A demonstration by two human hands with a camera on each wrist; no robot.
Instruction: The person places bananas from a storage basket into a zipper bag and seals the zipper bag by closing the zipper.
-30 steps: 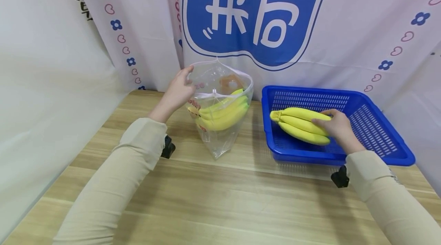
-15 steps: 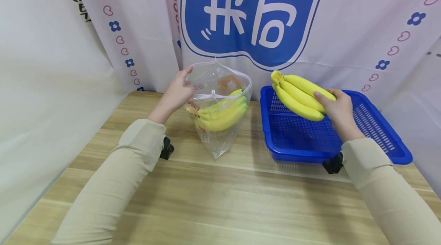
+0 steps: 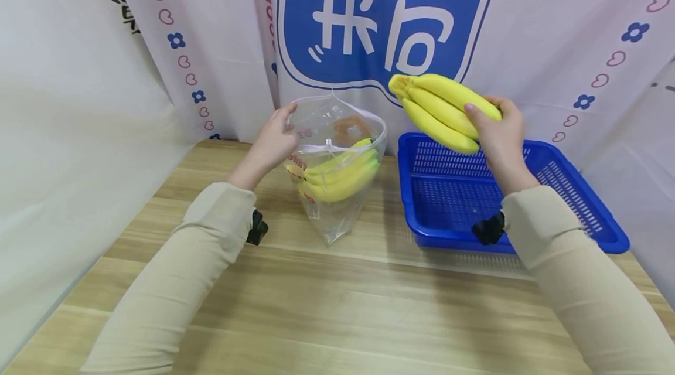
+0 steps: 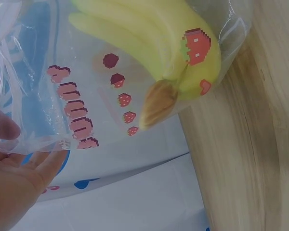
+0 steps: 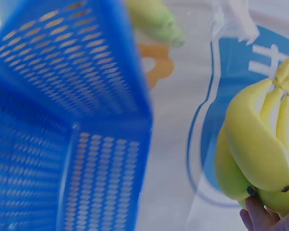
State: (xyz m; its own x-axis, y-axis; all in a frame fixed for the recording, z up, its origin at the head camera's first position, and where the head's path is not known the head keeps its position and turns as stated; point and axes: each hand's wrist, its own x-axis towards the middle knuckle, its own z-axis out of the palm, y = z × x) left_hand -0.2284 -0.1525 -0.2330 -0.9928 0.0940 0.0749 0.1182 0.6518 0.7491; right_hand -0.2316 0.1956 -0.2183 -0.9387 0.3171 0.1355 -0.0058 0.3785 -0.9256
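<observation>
A clear zip bag (image 3: 337, 220) with pink zip edges and strawberry prints stands on the table, its mouth spread. Inside it lies one bunch of bananas (image 3: 337, 181), its brown stem showing in the left wrist view. My left hand (image 3: 274, 139) pinches the bag's left rim between thumb and fingers (image 4: 48, 166). Above the blue basket, my right hand (image 3: 498, 126) grips a second bunch of yellow bananas (image 3: 440, 108) by its tip end, stem pointing left towards the bag. The right wrist view shows this bunch (image 5: 257, 139) held up, with fingertips at its lower end.
The blue perforated plastic basket (image 3: 411, 214) sits on the right of the wooden table (image 3: 337, 304), beside the bag. A white printed cloth (image 3: 527, 41) with a large blue emblem hangs close behind them.
My right hand has lifted the banana bunch out of the blue basket and carried it up and to the left. My left hand and the bag have stayed in place.
</observation>
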